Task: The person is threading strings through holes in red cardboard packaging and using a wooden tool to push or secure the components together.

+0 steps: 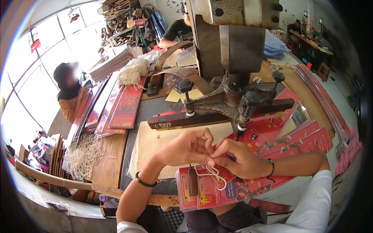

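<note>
My left hand (190, 149) and my right hand (235, 157) meet below the press head, fingertips pinched together on a thin white cord (221, 182). A loop of the cord hangs down from them over a stack of red printed plastic sheets (210, 194). The stack sits at the table's front edge, above my lap. Against its left side stands a narrow brown bar (193, 181). My fingers hide the cord's ends. Behind my left hand, a cream sheet (155, 143) lies on the dark work surface.
A heavy metal press (229, 97) with black knobs and a crossbar stands right over my hands. More red sheets (291, 143) fan out at right. At left are stacked red sheets (126, 105) and bundles of white cord (83, 159). Another person (68, 89) is at far left.
</note>
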Demonstrator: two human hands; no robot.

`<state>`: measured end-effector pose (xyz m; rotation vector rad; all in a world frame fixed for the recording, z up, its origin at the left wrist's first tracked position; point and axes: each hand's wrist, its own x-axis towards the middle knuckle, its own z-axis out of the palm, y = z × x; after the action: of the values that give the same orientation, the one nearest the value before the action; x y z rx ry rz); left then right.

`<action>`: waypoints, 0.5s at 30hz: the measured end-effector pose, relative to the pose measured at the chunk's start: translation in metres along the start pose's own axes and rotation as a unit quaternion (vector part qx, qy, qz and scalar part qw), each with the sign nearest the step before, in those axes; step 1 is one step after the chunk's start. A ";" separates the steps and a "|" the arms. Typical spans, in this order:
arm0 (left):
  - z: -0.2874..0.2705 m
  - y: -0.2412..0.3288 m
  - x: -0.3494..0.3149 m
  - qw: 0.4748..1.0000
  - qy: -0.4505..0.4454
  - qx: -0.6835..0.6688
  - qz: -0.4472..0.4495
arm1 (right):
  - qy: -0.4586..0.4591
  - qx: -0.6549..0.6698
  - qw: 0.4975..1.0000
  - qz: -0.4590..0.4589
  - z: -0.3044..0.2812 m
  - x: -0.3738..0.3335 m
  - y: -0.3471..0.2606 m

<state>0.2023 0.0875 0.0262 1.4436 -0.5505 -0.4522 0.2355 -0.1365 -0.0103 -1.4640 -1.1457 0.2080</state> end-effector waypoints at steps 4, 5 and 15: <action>0.006 0.007 0.003 0.999 -0.024 -0.001 -0.045 | 0.016 -0.004 1.000 -0.010 -0.003 -0.001 -0.001; 0.006 0.006 0.003 0.998 -0.019 0.004 -0.054 | 0.022 0.010 1.000 -0.003 -0.003 -0.002 -0.002; -0.003 0.006 -0.001 0.998 -0.012 0.064 -0.026 | 0.037 0.014 0.999 -0.003 -0.002 -0.003 -0.007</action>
<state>0.2032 0.0914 0.0322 1.5800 -0.5708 -0.4828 0.2320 -0.1410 -0.0054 -1.4328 -1.0825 0.1630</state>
